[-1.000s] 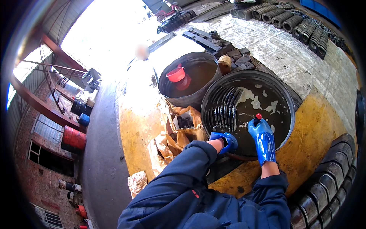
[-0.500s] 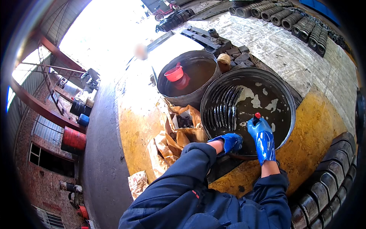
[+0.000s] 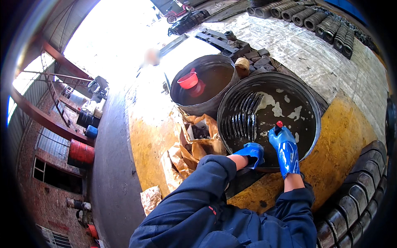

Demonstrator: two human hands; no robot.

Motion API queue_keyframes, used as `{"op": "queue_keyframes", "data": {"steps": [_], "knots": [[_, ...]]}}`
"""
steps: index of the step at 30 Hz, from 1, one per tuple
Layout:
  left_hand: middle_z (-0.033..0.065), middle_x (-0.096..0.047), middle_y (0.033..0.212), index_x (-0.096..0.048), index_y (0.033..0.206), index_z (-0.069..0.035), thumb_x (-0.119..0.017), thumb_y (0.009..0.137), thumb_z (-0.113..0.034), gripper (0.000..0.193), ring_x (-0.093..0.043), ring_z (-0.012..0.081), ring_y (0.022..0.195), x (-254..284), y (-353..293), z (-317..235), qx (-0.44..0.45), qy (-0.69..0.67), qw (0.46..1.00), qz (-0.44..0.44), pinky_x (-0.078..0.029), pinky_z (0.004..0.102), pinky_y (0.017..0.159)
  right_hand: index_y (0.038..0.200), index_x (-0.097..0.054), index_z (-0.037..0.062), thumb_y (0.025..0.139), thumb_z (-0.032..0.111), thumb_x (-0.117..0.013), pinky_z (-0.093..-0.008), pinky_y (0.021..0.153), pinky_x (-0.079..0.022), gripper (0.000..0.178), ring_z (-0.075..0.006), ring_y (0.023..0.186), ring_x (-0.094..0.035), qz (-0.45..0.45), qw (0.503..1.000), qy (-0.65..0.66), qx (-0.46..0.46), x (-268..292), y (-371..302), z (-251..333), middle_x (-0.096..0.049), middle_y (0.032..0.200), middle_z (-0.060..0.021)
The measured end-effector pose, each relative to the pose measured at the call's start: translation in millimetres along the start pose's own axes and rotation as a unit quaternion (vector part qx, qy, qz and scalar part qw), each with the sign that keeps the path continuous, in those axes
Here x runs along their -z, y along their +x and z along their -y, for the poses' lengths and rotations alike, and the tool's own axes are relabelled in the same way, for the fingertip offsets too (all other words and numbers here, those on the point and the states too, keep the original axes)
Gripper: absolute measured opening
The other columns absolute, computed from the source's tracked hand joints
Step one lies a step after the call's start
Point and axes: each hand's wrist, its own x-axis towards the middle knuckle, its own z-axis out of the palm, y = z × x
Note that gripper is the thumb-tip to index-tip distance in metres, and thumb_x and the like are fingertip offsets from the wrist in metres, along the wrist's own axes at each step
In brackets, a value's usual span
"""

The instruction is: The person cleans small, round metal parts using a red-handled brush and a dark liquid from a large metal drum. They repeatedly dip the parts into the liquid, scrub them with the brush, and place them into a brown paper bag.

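Observation:
A wide dark drum (image 3: pixel 316 128), filled with murky liquid, stands before me. Black ridged rubber-looking rings (image 3: pixel 244 111) lean in a row along its left inside, partly under the surface, and pale foam (image 3: pixel 276 108) floats beside them. My right hand (image 3: pixel 284 140), in a wet blue glove, is closed around a red-tipped handle (image 3: pixel 279 124) over the liquid; the rest of that tool is hidden. My left hand (image 3: pixel 253 155), gloved in blue too, reaches over the near rim, left of the right hand. Its fingers point down and are hidden, so I cannot see whether they hold anything.
Behind to the left, a second drum (image 3: pixel 198 108) of liquid has a red scoop (image 3: pixel 188 80) floating in it. An open brown sack (image 3: pixel 184 155) with dark pieces sits beside both drums. Stacked black ribbed parts (image 3: pixel 351 198) stand at the right; rows of dark rings (image 3: pixel 306 18) lie farther off.
My left hand has turned and its fingers now dip lower inside the near rim. The right hand and its red-tipped handle stay nearly in place.

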Motion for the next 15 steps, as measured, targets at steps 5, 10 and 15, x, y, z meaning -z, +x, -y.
{"op": "queue_keyframes", "data": {"steps": [5, 10, 15], "knots": [[0.0197, -0.074, 0.111, -0.08, 0.104, -0.012, -0.069, 0.083, -0.041, 0.038, -0.07, 0.0377, 0.106, -4, 1, -3, -0.046, -0.002, 0.999, 0.004, -0.056, 0.0469, 0.091, 0.102, -0.073, 0.0043, 0.091, 0.039, -0.06, -0.0483, 0.095, -0.053, 0.039, -0.042, 0.108, -0.067, -0.018, 1.0, 0.015, 0.006, 6, -7, 2, -0.072, 0.109, -0.0237], [0.0175, -0.073, 0.117, -0.08, 0.105, -0.013, -0.069, 0.082, -0.036, 0.035, -0.068, 0.0394, 0.11, -27, 28, -5, -0.047, 0.012, 0.998, 0.039, -0.056, 0.0473, 0.092, 0.102, -0.073, 0.0039, 0.092, 0.037, -0.059, -0.0483, 0.093, -0.053, 0.037, -0.0424, 0.106, -0.067, -0.019, 1.0, 0.0, 0.0, 11, -14, 6, -0.072, 0.106, -0.0243], [0.014, -0.075, 0.11, -0.081, 0.101, -0.016, -0.069, 0.081, -0.033, 0.029, -0.071, 0.0378, 0.103, -52, 53, 1, -0.083, 0.096, 0.992, 0.012, -0.059, 0.0464, 0.084, 0.103, -0.072, 0.0051, 0.092, 0.038, -0.058, -0.0482, 0.092, -0.053, 0.038, -0.0424, 0.105, -0.068, -0.04, 0.999, 0.022, 0.02, -1, -3, -15, -0.072, 0.105, -0.024]]}}
